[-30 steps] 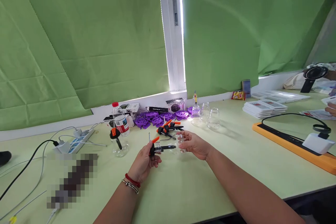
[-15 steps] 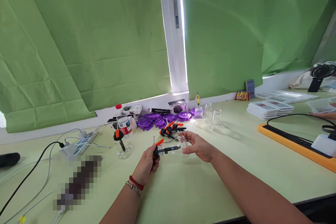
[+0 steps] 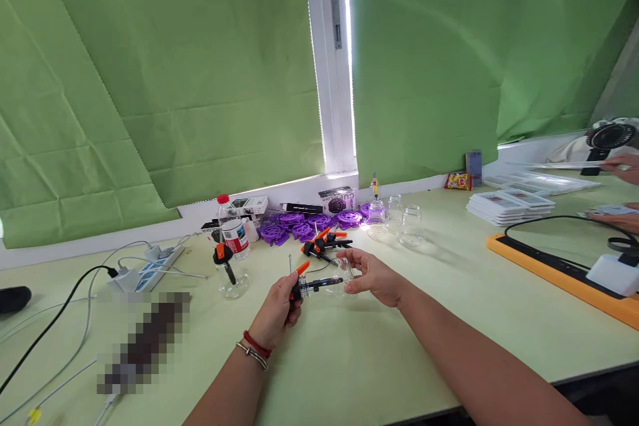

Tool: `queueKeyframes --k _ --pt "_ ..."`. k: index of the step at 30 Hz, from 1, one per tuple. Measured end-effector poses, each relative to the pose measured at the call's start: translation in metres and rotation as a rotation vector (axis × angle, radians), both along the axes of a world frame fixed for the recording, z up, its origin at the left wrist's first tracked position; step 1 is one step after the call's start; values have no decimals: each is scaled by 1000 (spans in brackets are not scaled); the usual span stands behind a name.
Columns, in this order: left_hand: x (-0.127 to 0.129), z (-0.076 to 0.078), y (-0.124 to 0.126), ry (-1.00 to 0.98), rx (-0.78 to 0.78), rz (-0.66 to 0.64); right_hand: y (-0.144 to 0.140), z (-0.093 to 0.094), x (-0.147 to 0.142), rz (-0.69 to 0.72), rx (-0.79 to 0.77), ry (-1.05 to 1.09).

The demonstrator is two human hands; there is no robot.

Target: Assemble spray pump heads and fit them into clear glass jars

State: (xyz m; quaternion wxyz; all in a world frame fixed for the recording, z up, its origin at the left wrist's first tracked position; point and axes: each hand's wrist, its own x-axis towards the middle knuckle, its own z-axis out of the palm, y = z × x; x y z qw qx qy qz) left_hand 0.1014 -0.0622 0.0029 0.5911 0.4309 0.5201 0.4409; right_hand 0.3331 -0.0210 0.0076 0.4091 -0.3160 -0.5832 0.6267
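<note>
My left hand is closed around a black dispenser top with an orange lever. Its black tube points right and lies inside a clear glass jar held on its side. At the jar's far end, the fingers of my right hand grip the glass. The jar's neck meets the top beside my left fingers; whether it is fastened I cannot tell. Behind my hands lie several loose black-and-orange tops. Left of them stands another glass jar with a black-and-orange top on it.
Several glass jars stand behind my right hand, near purple plastic pieces. A red-capped bottle stands left. Cables and a power strip occupy the left side. At right are stacked white trays, an orange-edged board and another person's hands.
My hands keep nearly the same hold on the top and the jar. The view has shifted slightly. At far right, another person's hand now holds up a flat clear piece.
</note>
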Motion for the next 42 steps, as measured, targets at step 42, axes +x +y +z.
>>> queueKeyframes --k 42 --pt "0 -3 1 -15 -17 -37 12 -17 -11 -56 -264 -85"
